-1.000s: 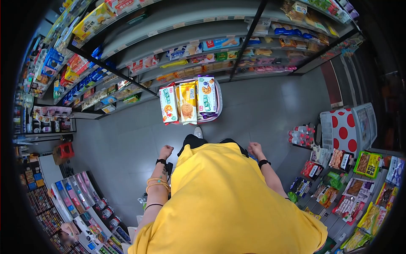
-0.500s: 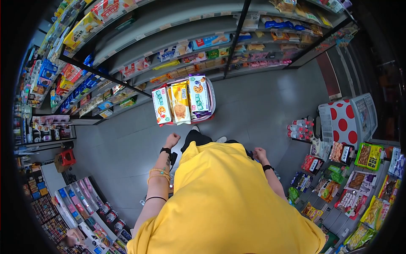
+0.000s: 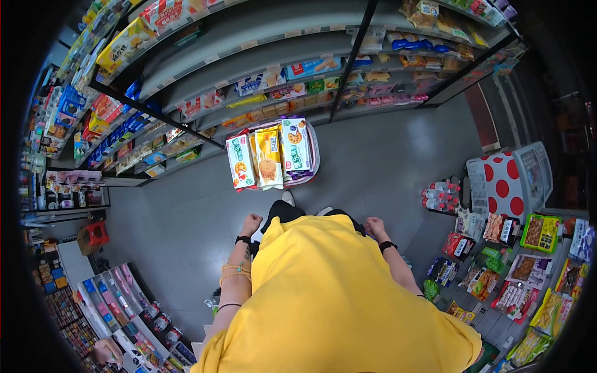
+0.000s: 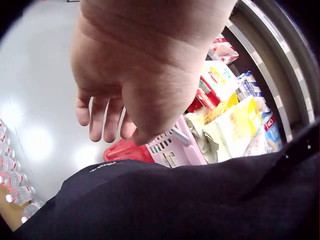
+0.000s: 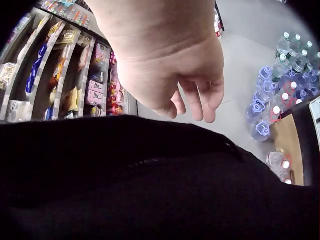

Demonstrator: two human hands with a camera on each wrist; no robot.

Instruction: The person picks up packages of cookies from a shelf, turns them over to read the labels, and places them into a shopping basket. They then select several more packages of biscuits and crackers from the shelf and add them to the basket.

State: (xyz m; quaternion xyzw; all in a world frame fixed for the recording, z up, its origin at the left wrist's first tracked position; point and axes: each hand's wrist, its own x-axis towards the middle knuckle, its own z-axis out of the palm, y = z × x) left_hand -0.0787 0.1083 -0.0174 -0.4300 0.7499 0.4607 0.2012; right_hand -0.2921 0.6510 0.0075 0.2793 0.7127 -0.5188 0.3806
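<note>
My left hand (image 3: 251, 225) hangs beside my leg with nothing in it; in the left wrist view the hand (image 4: 135, 65) has loosely bent fingers. On my other side the right hand (image 3: 375, 227) also hangs empty, and the right wrist view shows that hand (image 5: 170, 70) with relaxed fingers. A pink basket (image 3: 316, 155) stands on the floor ahead of my feet, touched by neither hand. Across its top lie a white biscuit box (image 3: 240, 163), a yellow biscuit pack (image 3: 268, 158) and a white and purple box (image 3: 296, 146).
Shelves (image 3: 249, 46) of packaged snacks run behind the basket. At the right are bottles (image 3: 440, 196), a dotted freezer (image 3: 500, 183) and a snack display (image 3: 482, 280). A red stool (image 3: 97, 233) and another shelf unit (image 3: 112, 292) stand at the left. Grey floor (image 3: 398, 149) lies between.
The head view has shifted slightly, so the basket first appears farther left, then a little lower. Both hands sway slightly at my sides and remain empty.
</note>
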